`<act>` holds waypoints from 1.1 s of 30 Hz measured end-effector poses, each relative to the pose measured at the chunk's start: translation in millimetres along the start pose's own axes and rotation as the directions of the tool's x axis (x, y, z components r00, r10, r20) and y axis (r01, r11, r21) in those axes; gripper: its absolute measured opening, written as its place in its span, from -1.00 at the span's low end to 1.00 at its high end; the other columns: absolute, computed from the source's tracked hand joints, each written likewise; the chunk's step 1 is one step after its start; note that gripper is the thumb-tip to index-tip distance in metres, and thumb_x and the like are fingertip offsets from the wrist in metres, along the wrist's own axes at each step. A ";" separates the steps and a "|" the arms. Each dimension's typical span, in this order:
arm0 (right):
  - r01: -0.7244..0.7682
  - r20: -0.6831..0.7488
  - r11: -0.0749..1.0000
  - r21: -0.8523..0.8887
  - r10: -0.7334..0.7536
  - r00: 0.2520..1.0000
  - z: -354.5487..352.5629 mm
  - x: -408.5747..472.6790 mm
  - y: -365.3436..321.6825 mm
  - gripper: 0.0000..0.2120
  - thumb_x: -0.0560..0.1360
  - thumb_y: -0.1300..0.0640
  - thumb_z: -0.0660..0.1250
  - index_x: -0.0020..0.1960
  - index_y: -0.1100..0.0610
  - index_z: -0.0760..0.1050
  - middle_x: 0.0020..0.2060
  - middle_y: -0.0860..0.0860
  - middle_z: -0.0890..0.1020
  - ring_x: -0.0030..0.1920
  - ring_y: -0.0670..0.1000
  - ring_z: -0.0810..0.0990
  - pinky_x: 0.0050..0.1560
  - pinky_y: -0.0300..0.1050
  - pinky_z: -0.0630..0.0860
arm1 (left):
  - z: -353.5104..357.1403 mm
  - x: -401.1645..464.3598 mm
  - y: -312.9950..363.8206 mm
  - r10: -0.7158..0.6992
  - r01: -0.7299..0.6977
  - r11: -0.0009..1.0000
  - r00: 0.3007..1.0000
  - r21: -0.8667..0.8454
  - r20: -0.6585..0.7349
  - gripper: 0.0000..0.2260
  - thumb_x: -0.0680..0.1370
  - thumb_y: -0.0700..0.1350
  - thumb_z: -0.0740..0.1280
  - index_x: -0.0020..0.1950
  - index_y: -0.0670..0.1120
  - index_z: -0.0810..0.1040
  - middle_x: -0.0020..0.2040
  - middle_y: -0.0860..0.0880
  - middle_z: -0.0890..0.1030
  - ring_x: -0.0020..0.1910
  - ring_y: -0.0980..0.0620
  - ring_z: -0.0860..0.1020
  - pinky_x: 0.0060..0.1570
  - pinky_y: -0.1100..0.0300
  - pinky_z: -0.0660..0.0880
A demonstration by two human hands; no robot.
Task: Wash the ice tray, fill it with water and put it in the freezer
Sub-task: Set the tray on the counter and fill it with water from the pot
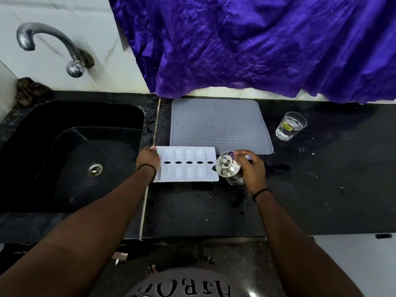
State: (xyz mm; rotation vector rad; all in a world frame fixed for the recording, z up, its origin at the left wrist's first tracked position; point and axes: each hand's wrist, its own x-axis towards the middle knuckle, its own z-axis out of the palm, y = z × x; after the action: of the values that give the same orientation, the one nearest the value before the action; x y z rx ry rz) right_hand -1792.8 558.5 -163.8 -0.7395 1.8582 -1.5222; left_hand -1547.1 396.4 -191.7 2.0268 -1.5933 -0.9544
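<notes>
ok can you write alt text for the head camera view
A person's left hand holds the end of a white ice tray on a dark counter while the right hand grips a lidded steel container beside it. A grey drying mat and glass of water sit behind, a black sink to the left.

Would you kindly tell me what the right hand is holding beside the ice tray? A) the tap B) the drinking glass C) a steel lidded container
C: the right hand grips a shiny steel lidded container at the ice tray's right end; the glass stands apart.
</notes>
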 end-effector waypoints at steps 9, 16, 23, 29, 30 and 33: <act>-0.018 0.018 1.000 -0.001 0.018 1.000 -2.4 0.3 1.6 -0.79 0.31 -0.15 0.43 -0.17 -0.04 0.66 -0.17 -0.04 0.72 -0.09 0.00 0.68 0.08 0.07 0.62 | 4.3 0.9 -3.3 -0.006 0.006 1.000 1.000 0.018 -0.004 -0.65 0.65 -0.04 0.08 0.25 -0.25 0.49 0.24 -0.31 0.51 0.22 -0.31 0.47 0.18 0.00 0.40; -0.051 -0.007 0.997 0.052 0.051 0.999 -1.1 -2.5 3.9 -0.93 0.41 0.00 0.45 -0.19 -0.02 0.66 -0.13 0.06 0.72 -0.04 0.10 0.68 0.14 0.15 0.59 | 7.6 -0.1 -6.5 -0.008 0.008 0.999 1.000 0.054 -0.004 -0.64 0.65 -0.04 0.08 0.25 -0.24 0.49 0.23 -0.32 0.52 0.21 -0.32 0.47 0.18 -0.03 0.40; -0.107 -0.020 0.983 0.146 0.111 0.994 0.5 -2.4 3.9 -0.95 0.50 0.18 0.41 -0.07 0.14 0.63 -0.08 0.14 0.70 -0.08 0.07 0.66 0.05 0.01 0.60 | 10.7 -0.2 -12.6 -0.023 0.022 0.999 1.000 0.050 0.007 -0.64 0.65 -0.02 0.07 0.22 -0.24 0.49 0.22 -0.32 0.52 0.20 -0.32 0.48 0.18 -0.05 0.40; -0.142 -0.016 0.972 0.186 0.147 0.989 0.5 0.1 7.1 -0.91 0.51 0.17 0.40 -0.03 0.16 0.64 -0.04 0.17 0.71 -0.07 0.07 0.67 0.01 -0.05 0.61 | 12.9 -4.3 -16.5 0.009 -0.005 0.990 1.000 0.144 -0.026 -0.63 0.65 -0.04 0.05 0.22 -0.26 0.48 0.19 -0.33 0.54 0.19 -0.33 0.49 0.15 -0.05 0.41; -0.145 -0.019 0.971 0.190 0.152 0.988 0.8 0.6 7.7 -0.92 0.50 0.16 0.40 -0.04 0.14 0.65 -0.05 0.15 0.71 -0.07 0.06 0.68 0.00 -0.06 0.61 | 12.9 -5.3 -16.2 0.018 -0.012 0.984 0.999 0.179 -0.036 -0.63 0.65 -0.03 0.05 0.21 -0.26 0.49 0.18 -0.33 0.54 0.18 -0.33 0.50 0.14 -0.06 0.42; -0.153 -0.025 0.968 0.201 0.161 0.987 0.5 1.4 8.5 -0.95 0.50 0.15 0.41 -0.08 0.11 0.65 -0.11 0.08 0.72 -0.11 0.03 0.69 -0.08 -0.12 0.59 | 11.7 -8.2 -14.5 0.048 -0.032 0.965 0.997 0.262 -0.053 -0.63 0.64 -0.02 0.04 0.18 -0.23 0.49 0.15 -0.33 0.56 0.14 -0.33 0.52 0.09 -0.05 0.45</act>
State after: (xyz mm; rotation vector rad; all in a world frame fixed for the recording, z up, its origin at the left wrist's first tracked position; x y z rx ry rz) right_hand -1793.6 558.6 -172.5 -0.4609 1.7181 -1.6011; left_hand -1546.5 409.5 -207.3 2.1622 -1.8001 -0.6926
